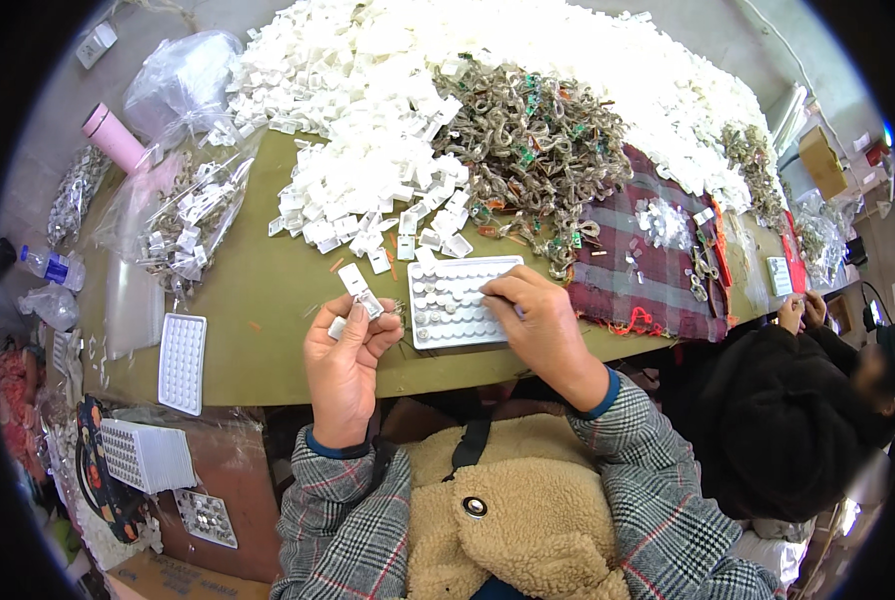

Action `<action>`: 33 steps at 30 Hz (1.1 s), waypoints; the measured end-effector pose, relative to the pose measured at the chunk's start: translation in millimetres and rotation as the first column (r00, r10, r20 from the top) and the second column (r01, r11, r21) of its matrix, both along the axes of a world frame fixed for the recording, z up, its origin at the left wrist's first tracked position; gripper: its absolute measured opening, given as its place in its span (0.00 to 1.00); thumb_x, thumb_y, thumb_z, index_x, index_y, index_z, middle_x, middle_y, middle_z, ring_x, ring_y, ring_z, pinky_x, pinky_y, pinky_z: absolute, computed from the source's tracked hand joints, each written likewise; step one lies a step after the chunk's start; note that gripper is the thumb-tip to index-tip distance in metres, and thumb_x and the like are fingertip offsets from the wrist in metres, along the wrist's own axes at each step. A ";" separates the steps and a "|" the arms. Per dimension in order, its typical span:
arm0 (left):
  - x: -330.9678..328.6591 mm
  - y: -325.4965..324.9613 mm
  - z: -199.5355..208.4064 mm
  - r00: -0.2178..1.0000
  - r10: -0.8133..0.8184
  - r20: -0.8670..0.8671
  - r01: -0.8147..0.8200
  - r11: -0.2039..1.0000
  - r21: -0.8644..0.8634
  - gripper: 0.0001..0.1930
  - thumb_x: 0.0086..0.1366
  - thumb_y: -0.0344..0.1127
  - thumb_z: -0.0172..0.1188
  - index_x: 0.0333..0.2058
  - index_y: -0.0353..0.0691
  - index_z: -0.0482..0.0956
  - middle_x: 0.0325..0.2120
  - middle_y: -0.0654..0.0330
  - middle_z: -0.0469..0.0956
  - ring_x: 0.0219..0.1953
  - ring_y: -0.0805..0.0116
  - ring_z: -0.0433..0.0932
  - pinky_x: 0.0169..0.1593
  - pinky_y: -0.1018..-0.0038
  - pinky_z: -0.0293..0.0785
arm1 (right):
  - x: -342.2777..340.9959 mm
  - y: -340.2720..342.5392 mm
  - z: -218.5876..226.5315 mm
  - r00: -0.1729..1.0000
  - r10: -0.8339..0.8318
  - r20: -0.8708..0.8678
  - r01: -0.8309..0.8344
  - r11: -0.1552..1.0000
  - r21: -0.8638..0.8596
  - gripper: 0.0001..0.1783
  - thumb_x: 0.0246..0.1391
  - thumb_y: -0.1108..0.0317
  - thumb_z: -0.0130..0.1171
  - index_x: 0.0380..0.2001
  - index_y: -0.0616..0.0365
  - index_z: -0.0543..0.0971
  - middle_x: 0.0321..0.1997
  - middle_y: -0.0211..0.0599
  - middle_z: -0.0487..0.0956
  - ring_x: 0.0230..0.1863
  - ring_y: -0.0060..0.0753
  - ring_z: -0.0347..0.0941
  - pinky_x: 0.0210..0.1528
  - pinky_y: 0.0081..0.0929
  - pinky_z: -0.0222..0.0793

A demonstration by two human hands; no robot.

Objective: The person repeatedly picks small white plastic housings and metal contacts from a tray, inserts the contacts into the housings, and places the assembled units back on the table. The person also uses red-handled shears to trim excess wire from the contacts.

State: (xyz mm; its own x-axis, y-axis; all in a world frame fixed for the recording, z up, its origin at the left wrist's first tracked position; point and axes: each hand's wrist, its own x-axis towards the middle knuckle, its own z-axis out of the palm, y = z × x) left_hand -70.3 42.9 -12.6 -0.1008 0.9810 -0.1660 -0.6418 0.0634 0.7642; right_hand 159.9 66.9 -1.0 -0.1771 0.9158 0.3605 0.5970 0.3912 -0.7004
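Small white plastic housings (362,300) are gripped between the thumb and fingers of my left hand (346,350), raised above the table just left of a white tray. Thin metal pins or wires seem to stick out near its fingertips. Rows of round pockets fill the white tray (473,337), and a few on its left side hold small roundish pieces. Over the tray's right edge, my right hand (540,318) has its fingers bent together in a pinch. Whatever sits between those fingertips, if anything, is hidden.
Loose white housings (368,170) are heaped behind the tray, beside a tangled pile of grey coiled cables (533,140). A plaid cloth (648,250) lies to the right. Another pocketed tray (181,362) rests at left. A person in dark clothes (778,420) works at right.
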 end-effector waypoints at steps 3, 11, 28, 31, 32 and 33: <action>-1.6 -1.0 -0.5 1.000 0.003 -0.002 -0.003 1.000 0.014 0.09 0.72 0.29 0.53 0.46 0.30 0.71 0.40 0.43 0.80 0.36 0.64 0.84 0.42 0.72 0.84 | -17.9 6.3 0.0 1.000 0.011 0.025 -0.011 1.000 0.022 0.07 0.52 0.78 0.62 0.36 0.66 0.82 0.32 0.44 0.78 0.32 0.45 0.77 0.35 0.33 0.71; -3.3 -2.7 -6.2 1.000 -0.009 -0.005 0.008 1.000 -0.011 0.10 0.72 0.28 0.53 0.48 0.30 0.71 0.42 0.44 0.80 0.38 0.63 0.84 0.45 0.70 0.83 | -30.9 13.6 5.2 0.992 -0.029 0.126 0.032 0.999 -0.025 0.08 0.54 0.77 0.61 0.38 0.67 0.81 0.34 0.45 0.78 0.32 0.47 0.76 0.37 0.34 0.71; 1.2 -0.1 -6.9 0.997 -0.049 0.054 0.050 0.999 -0.007 0.12 0.71 0.28 0.56 0.49 0.30 0.69 0.42 0.43 0.80 0.39 0.60 0.83 0.49 0.66 0.81 | -37.1 22.3 1.4 0.986 0.101 0.131 -0.107 0.994 0.039 0.07 0.52 0.81 0.59 0.35 0.63 0.79 0.36 0.43 0.76 0.34 0.45 0.77 0.35 0.34 0.73; -2.0 1.2 -7.6 0.994 -0.049 0.096 0.051 0.999 -0.019 0.12 0.71 0.29 0.55 0.49 0.31 0.69 0.42 0.43 0.79 0.39 0.62 0.83 0.49 0.66 0.82 | -37.8 25.7 -2.2 0.966 0.143 0.215 -0.162 0.984 0.075 0.09 0.52 0.81 0.58 0.38 0.62 0.80 0.36 0.43 0.76 0.34 0.45 0.77 0.35 0.35 0.73; -3.3 1.5 -7.9 0.992 -0.049 0.114 0.052 0.998 -0.021 0.12 0.71 0.29 0.55 0.49 0.31 0.69 0.43 0.43 0.79 0.38 0.63 0.83 0.49 0.65 0.82 | -36.4 26.5 -2.9 0.960 0.159 0.232 -0.183 0.979 0.086 0.10 0.53 0.81 0.58 0.38 0.61 0.80 0.37 0.43 0.76 0.34 0.45 0.77 0.35 0.35 0.74; -5.4 1.6 -8.0 0.989 -0.068 0.132 0.072 0.997 -0.023 0.12 0.72 0.29 0.54 0.50 0.31 0.69 0.43 0.43 0.79 0.38 0.64 0.83 0.48 0.65 0.82 | -34.8 26.8 -3.1 0.955 0.162 0.248 -0.188 0.979 0.082 0.10 0.52 0.81 0.58 0.38 0.62 0.80 0.36 0.43 0.76 0.34 0.45 0.77 0.35 0.35 0.74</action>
State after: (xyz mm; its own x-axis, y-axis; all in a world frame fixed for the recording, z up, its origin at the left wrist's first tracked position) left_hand -75.7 44.6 -20.6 -0.0075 0.9796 -0.2006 -0.7298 0.1318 0.6708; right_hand 125.1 93.7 -4.1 -0.4240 0.8224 0.3794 0.6575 0.5676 -0.4955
